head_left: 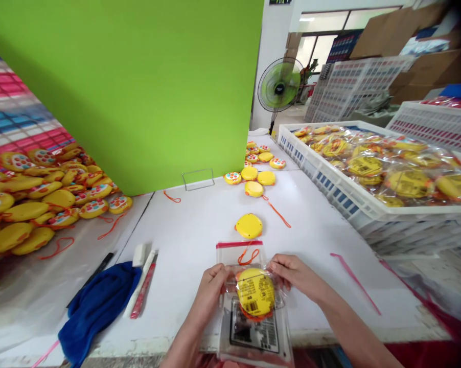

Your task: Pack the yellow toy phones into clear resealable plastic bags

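Between my two hands, near the table's front edge, is a clear plastic bag [230, 290] with a round yellow toy [256, 292] inside, black print showing through. My left hand [214, 284] pinches the bag's left side. On the opposite side, my right hand [290, 271] pinches it with thumb and fingers. Beneath lies a stack of clear zip bags [253, 335] with a red top strip and a dark printed panel. An orange cord loop [249, 255] lies just above the bagged toy. Beyond it is a single unbagged yellow toy [248, 226].
A white crate [330, 197] of bagged toys stands at right. Loose yellow toys [39, 204] are heaped at left, more [253, 189] lie ahead. A green board [138, 92] rises behind. A blue cloth [100, 301], a red-and-white cutter-like tool [143, 291] and a pink strip [355, 283] lie nearby.
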The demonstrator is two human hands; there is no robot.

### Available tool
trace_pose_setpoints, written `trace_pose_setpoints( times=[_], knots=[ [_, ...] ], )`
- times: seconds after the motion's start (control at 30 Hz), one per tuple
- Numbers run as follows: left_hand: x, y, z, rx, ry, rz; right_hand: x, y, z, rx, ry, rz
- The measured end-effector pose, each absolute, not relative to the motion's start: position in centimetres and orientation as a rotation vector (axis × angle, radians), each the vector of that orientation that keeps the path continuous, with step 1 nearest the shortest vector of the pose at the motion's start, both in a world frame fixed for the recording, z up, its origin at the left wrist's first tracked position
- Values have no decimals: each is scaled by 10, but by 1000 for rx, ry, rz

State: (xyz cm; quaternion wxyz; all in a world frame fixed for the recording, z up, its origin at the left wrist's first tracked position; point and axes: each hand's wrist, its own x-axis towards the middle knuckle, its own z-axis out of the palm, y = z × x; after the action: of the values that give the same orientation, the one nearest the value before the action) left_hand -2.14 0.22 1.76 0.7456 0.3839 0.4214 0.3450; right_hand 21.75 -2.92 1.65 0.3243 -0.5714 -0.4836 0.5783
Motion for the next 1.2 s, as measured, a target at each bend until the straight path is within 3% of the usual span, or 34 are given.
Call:
trace_pose_setpoints(
  times=[0.13, 0.3, 0.37, 0.6, 0.77, 0.93, 1.2],
  knots=[
    [-17, -1, 8, 1125, 1054, 711, 245, -23, 26, -1469, -1166, 1441],
    [-7, -10, 8, 1792, 1247, 650, 301, 4, 61, -1115, -648, 538],
    [-2, -13, 8, 2039, 1279, 593, 306, 15, 69, -977, -578, 351],
    [11, -21, -4, 2557, 1412, 350, 244, 50, 24, -1568, -1228, 667],
    [11, -20, -8, 2711, 1385, 397, 206, 68, -2, -1710, -1616, 604],
    [11, -18, -11, 2722, 1318, 510, 199, 62, -4, -1622, -1491, 763],
    [6, -21, -13, 2566, 1198, 627, 213, 18, 19, -1245, -1082, 1354]
  ],
)
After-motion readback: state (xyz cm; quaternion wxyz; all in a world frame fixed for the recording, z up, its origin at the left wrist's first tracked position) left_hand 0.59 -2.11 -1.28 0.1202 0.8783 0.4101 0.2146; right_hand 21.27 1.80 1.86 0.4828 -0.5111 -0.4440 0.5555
